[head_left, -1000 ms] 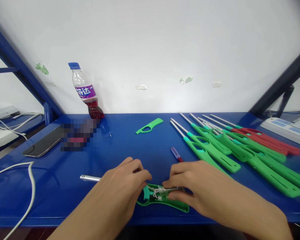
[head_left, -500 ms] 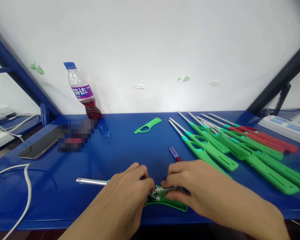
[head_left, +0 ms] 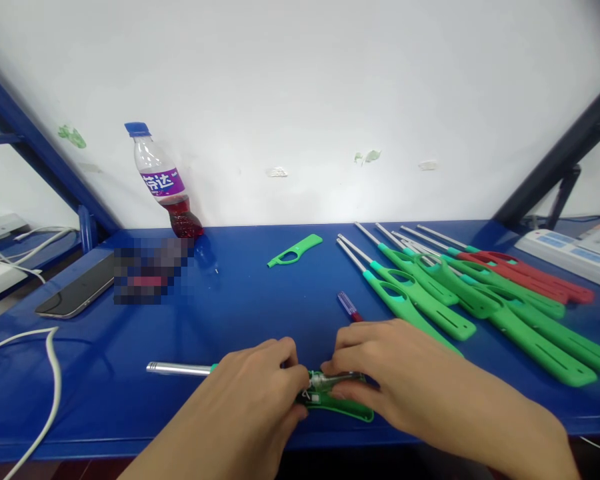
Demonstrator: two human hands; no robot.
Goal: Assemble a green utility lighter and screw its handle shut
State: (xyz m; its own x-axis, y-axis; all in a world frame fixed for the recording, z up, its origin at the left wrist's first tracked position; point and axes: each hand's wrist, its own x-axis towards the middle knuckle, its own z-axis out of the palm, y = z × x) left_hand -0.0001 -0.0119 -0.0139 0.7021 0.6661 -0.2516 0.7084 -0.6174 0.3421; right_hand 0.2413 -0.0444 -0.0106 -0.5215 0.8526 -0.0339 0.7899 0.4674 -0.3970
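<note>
An opened green lighter lies near the front edge of the table, its metal tube pointing left and its inner parts showing. My left hand is closed on its middle, thumb and fingers around the shell beside a small white wire. At the handle end, my right hand pinches the clear inner tank between thumb and fingers. Just behind my right hand lies a screwdriver with a clear and red handle. A loose green half shell rests farther back.
Several green lighters and red ones lie at the right, near a white power strip. A bottle, a phone and a white cable are at the left.
My left hand has shifted slightly, and its thumb now shows at the lower side of the shell. The metal tube has moved a little left and down.
</note>
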